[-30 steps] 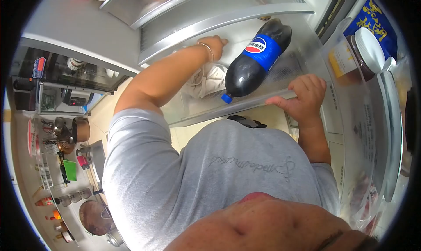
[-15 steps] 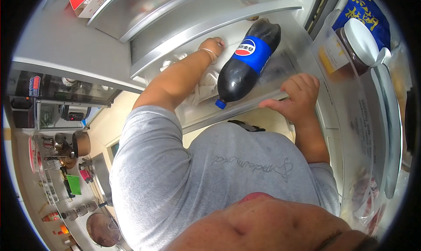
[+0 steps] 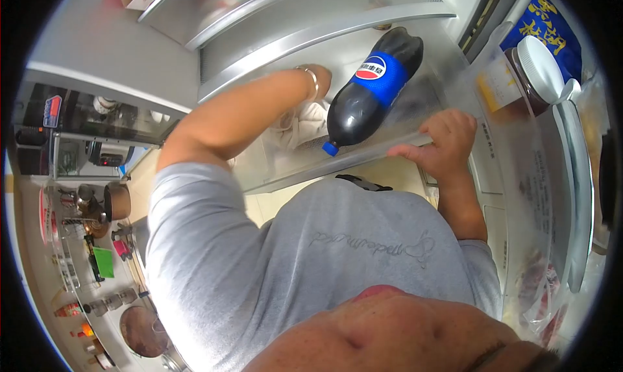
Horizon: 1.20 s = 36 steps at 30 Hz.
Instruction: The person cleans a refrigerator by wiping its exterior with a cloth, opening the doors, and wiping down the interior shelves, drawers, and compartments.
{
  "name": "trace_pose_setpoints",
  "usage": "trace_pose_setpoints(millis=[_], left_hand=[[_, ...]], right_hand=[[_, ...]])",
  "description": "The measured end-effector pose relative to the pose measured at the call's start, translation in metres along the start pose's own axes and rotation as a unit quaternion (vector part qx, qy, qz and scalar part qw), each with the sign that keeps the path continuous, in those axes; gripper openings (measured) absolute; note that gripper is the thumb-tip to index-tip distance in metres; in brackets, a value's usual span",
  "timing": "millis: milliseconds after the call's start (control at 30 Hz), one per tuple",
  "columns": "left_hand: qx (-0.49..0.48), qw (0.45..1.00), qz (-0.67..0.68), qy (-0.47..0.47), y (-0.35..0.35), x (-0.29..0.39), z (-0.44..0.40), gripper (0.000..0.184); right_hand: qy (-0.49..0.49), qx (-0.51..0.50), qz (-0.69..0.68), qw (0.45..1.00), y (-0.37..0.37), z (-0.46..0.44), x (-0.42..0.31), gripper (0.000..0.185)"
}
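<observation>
A dark cola bottle with a blue label (image 3: 376, 80) and blue cap lies slantwise in the pulled-out clear drawer (image 3: 428, 93), its cap toward me. My left hand (image 3: 319, 80), with a bangle at the wrist, reaches into the drawer left of the bottle; its fingers are blurred and largely hidden, so a hold cannot be made out. White crumpled material (image 3: 305, 124) lies under and beside that wrist. My right hand (image 3: 448, 141) grips the drawer's front edge, fingers curled and thumb stretched along it.
Above the drawer are fridge shelves with metallic edges (image 3: 259, 59). At right, the door shelf holds a white-lidded jar (image 3: 540, 70) and a blue packet (image 3: 548, 31). Pots (image 3: 117, 201), a green item (image 3: 103, 262) and a round board (image 3: 143, 332) are at far left.
My left hand first shifted slightly, then turned so its fingers are more hidden, and its elbow swung outward to the left. My right hand keeps its place on the edge. The view shifted slightly.
</observation>
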<state>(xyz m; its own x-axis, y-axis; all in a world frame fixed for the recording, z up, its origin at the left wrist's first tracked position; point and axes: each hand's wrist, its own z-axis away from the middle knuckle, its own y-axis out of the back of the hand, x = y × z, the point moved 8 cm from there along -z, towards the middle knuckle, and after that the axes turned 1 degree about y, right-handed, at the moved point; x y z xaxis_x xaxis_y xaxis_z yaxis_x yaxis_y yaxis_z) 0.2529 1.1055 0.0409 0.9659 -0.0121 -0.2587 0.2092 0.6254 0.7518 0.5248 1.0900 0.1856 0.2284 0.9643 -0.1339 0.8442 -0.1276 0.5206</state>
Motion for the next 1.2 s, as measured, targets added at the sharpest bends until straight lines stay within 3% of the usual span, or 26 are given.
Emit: trace_pose_setpoints(millis=[133,167,233,333,367,433,567,667,800,867,933,1000,1033,1067,1100,1133,1200], left_hand=[[0.051,0.986,0.154,-0.025,0.034,0.014,0.137,0.022],[0.125,0.968,0.216,-0.026,0.037,0.006,0.164,0.018],[0.247,0.904,0.349,0.004,0.034,-0.016,0.229,0.011],[0.373,0.743,0.551,0.081,-0.019,-0.057,0.310,0.018],[0.372,0.741,0.553,0.083,-0.037,-0.055,0.322,0.018],[0.433,0.590,0.667,0.141,-0.082,-0.066,0.351,0.013],[0.428,0.537,0.714,0.136,-0.151,-0.077,0.359,0.014],[0.415,0.537,0.721,0.138,-0.185,-0.090,0.365,0.015],[0.393,0.568,0.709,0.141,-0.233,-0.103,0.367,0.015],[0.380,0.590,0.704,0.111,-0.259,-0.107,0.366,0.016],[0.280,0.621,0.708,0.186,-0.296,-0.109,0.353,0.019],[0.267,0.636,0.693,0.211,-0.309,-0.117,0.344,0.028],[0.390,0.716,0.556,0.160,-0.271,-0.119,0.351,0.033],[0.501,0.763,0.394,0.104,-0.233,-0.110,0.362,0.039],[0.523,0.744,0.410,0.073,-0.218,-0.107,0.361,0.046],[0.543,0.723,0.425,0.043,-0.200,-0.102,0.362,0.054],[0.563,0.741,0.365,-0.010,-0.152,-0.080,0.368,0.064]], right_hand=[[-0.003,-0.022,-0.003,1.000,0.001,0.002,0.002,0.056],[-0.008,-0.043,0.007,0.999,-0.002,0.005,0.003,0.057],[-0.008,-0.045,-0.001,0.999,-0.001,0.004,0.000,0.056],[-0.010,-0.058,0.004,0.998,-0.004,0.005,0.000,0.055],[-0.018,-0.066,0.011,0.998,-0.004,0.006,0.000,0.055],[-0.018,-0.081,0.007,0.997,-0.004,0.005,-0.002,0.053],[-0.034,-0.117,-0.017,0.992,0.000,-0.001,-0.011,0.044],[-0.100,-0.178,-0.054,0.977,-0.008,-0.023,-0.025,0.042],[-0.051,-0.261,-0.087,0.960,-0.048,-0.073,-0.090,0.043],[0.001,-0.410,-0.136,0.902,-0.092,-0.081,-0.128,0.049],[0.013,-0.492,-0.133,0.860,-0.137,-0.079,-0.149,0.056],[0.041,-0.585,-0.117,0.801,-0.188,-0.072,-0.160,0.082],[0.040,-0.586,-0.109,0.802,-0.207,-0.072,-0.162,0.082],[0.068,-0.617,-0.068,0.781,-0.226,-0.065,-0.164,0.095],[0.096,-0.645,-0.026,0.758,-0.243,-0.059,-0.164,0.108],[0.098,-0.642,-0.016,0.760,-0.256,-0.057,-0.163,0.108],[0.122,-0.667,-0.026,0.734,-0.280,-0.042,-0.164,0.123]])
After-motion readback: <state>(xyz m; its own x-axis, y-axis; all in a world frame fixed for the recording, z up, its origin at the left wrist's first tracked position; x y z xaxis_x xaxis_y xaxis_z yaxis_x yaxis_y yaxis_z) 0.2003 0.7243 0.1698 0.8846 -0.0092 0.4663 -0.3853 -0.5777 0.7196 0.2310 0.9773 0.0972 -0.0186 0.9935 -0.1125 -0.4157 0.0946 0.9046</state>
